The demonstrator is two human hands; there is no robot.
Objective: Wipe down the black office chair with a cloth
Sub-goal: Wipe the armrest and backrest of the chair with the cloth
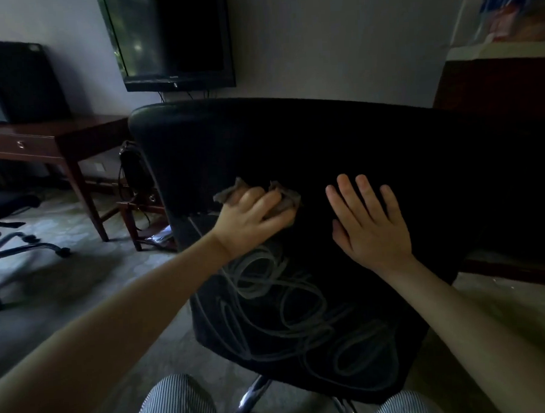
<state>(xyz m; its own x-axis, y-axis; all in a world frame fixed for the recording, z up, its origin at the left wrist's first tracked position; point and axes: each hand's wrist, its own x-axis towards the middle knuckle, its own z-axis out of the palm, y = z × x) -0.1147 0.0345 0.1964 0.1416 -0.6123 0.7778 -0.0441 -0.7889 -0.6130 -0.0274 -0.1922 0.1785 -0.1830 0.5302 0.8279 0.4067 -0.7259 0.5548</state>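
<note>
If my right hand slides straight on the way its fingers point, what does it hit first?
Probably the black office chair's backrest: your right hand lies open, fingers aimed straight at it. The picture is too dark to tell whether the fingertips already touch it.

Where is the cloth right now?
In the head view, the cloth lies left of centre under the left hand, low on the black chair's backrest, beside the flat right hand.
</note>
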